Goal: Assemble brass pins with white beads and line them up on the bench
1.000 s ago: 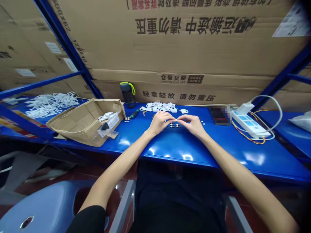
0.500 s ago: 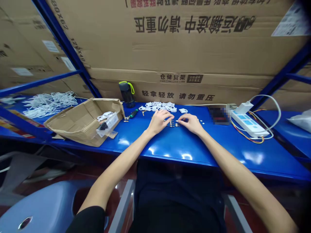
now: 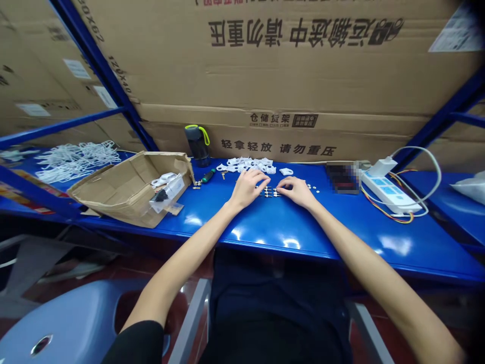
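Left hand [image 3: 245,192]: over the blue desk [image 3: 265,222], palm down, fingers curved toward the thumb; whether the grip is pressed together or pinching anything cannot be told.

Right hand [image 3: 299,192]: facing the left hand, thumb and forefinger bent close together beside the pins; whether its grip pinches one cannot be told.

Small pins [image 3: 275,194], several: laid in short rows on the desk, between the two hands.

Small white discs [image 3: 317,191]: loose, just right of the right hand.

White plastic ring-shaped parts [image 3: 242,162], one group: behind the left hand; one similar part [image 3: 286,172] apart, to the right.

Screwdriver [image 3: 207,176], green and black: left of the group.

Dark bottle [image 3: 198,149], yellow-green strap: upright behind the screwdriver.

Open cardboard box [image 3: 146,218]: left, white parts and a clear plastic bag inside.

Power strip [image 3: 394,194], white: right, adapter plugged in.
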A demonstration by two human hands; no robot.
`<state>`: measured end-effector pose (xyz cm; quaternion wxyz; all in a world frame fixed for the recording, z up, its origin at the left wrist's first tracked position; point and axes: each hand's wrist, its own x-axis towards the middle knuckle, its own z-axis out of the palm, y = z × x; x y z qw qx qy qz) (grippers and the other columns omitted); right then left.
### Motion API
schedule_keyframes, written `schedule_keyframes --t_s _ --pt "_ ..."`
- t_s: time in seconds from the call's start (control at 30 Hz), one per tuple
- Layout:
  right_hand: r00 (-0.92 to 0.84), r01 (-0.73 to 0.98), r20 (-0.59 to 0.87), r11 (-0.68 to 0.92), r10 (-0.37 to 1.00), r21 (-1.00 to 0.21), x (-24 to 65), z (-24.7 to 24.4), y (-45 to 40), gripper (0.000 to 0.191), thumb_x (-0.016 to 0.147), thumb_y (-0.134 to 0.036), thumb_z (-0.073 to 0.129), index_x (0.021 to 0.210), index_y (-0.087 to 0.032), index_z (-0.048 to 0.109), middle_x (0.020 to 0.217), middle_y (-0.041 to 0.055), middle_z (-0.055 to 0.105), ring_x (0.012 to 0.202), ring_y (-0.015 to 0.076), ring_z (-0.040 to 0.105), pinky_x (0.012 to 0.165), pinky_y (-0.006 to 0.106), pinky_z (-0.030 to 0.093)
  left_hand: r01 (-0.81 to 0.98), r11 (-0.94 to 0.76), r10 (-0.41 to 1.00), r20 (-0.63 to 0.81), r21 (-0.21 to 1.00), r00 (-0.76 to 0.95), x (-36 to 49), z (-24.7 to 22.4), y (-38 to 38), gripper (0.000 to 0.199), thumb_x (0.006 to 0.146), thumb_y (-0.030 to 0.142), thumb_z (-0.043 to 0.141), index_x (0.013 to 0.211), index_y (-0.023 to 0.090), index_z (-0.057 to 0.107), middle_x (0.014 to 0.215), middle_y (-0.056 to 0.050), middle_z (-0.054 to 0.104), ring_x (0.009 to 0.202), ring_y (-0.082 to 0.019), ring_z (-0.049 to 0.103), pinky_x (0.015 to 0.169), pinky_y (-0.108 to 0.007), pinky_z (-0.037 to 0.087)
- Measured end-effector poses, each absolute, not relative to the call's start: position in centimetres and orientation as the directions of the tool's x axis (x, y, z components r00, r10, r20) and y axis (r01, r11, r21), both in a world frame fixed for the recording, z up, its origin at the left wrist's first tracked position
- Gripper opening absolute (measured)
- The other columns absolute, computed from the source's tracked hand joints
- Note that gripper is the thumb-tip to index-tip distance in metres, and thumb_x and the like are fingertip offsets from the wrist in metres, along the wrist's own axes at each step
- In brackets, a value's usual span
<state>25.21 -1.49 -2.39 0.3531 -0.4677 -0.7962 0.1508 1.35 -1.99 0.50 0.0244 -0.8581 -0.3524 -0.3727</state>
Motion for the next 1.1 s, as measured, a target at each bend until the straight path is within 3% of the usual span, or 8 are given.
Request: schedule_keyframes --t_s 0.43,0.67,0.83,1.1 --pt "-0.295 0.664 0.402 0.488 0.867 -0.567 25.3 -2.0 -1.7 0.016 0.092 -0.030 0.068 0.089 -0.022 0.081 0.100 0.0046 0.080 0.089 0.0215 0.070 0.087 0.033 0.052 0.642 -0.733 0.608 0.637 0.222 0.474 1.3 0.5 -2.0 0.026 0.107 0.037 0.053 0.105 0.022 0.074 0.110 -0.005 0.075 0.106 -0.021 0.066 0.096 -0.037 0.043" --pt "-0.171 0.720 0.419 0.403 0.892 -0.565 26.7 -1.0 -1.8 0.022 0.093 -0.037 0.066 0.095 -0.021 0.081 0.101 0.0049 0.080 0.085 0.0209 0.070 0.085 0.033 0.052 0.686 -0.690 0.650 0.615 0.231 0.447 0.5 0.1 -1.0 0.024 0.107 0.035 0.054 0.107 0.022 0.074 0.111 -0.005 0.074 0.110 -0.022 0.065 0.100 -0.038 0.043" --pt "-0.074 0.855 0.431 0.280 0.899 -0.437 30.1 -0.2 -1.4 0.023 0.094 -0.031 0.061 0.101 -0.020 0.081 0.109 0.0073 0.079 0.093 0.0234 0.070 0.090 0.034 0.051 0.765 -0.594 0.729 0.569 0.250 0.380 -1.3 -0.6 0.8 0.023 0.105 0.032 0.054 0.109 0.022 0.075 0.114 -0.007 0.073 0.113 -0.026 0.064 0.101 -0.040 0.045" --pt "0.004 0.957 0.207 0.056 0.978 -0.285 32.4 0.8 -2.3 0.024 0.090 -0.023 0.063 0.105 -0.025 0.082 0.107 0.0042 0.080 0.101 0.0247 0.072 0.083 0.030 0.052 0.868 -0.447 0.837 0.444 0.217 0.320 -3.7 -0.8 2.4 0.025 0.103 0.030 0.056 0.115 0.020 0.076 0.115 -0.011 0.071 0.115 -0.029 0.062 0.101 -0.042 0.046"
